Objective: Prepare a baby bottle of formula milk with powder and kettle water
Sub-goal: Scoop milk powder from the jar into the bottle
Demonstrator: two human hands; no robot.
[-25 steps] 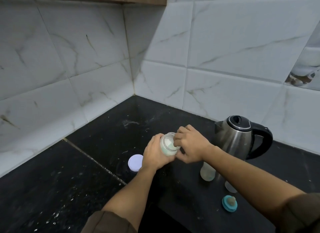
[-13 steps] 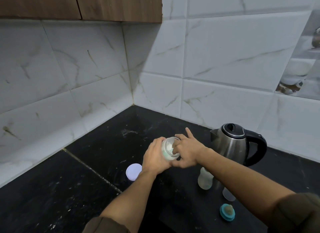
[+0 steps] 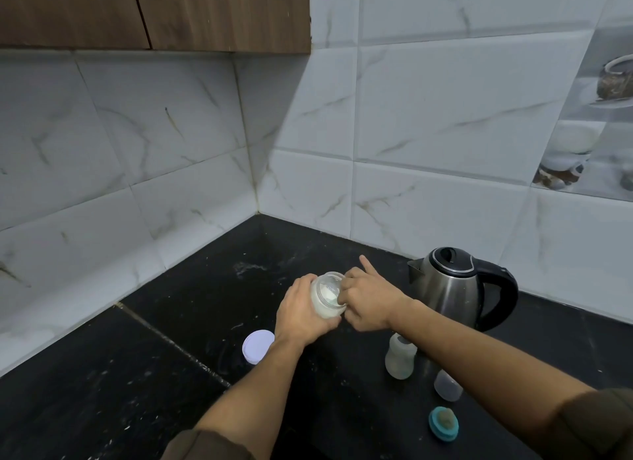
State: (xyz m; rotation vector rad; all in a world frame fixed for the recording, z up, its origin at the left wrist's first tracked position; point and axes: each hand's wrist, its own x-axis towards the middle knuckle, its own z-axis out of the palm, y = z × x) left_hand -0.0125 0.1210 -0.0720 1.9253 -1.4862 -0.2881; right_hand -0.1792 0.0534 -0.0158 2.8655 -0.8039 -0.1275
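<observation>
My left hand (image 3: 301,314) grips a clear jar of white formula powder (image 3: 325,297), tilted with its open mouth towards me. The fingertips of my right hand (image 3: 368,300) reach into the jar's mouth, index finger pointing away; whether they hold a scoop is hidden. The jar's white lid (image 3: 257,346) lies flat on the black counter (image 3: 137,374) to the left. An open baby bottle (image 3: 400,357) stands under my right forearm. The steel kettle with black handle (image 3: 455,288) stands behind it.
A clear bottle cap (image 3: 448,386) and a teal ring with teat (image 3: 443,423) lie near the counter's front right. White tiled walls meet in a corner behind. A wooden cabinet (image 3: 154,14) hangs above left. White specks dot the counter.
The camera tilted upward, so everything sits lower in view. My right hand's fingers went deeper into the jar's mouth and the index finger stretched out. The jar stays in my left hand.
</observation>
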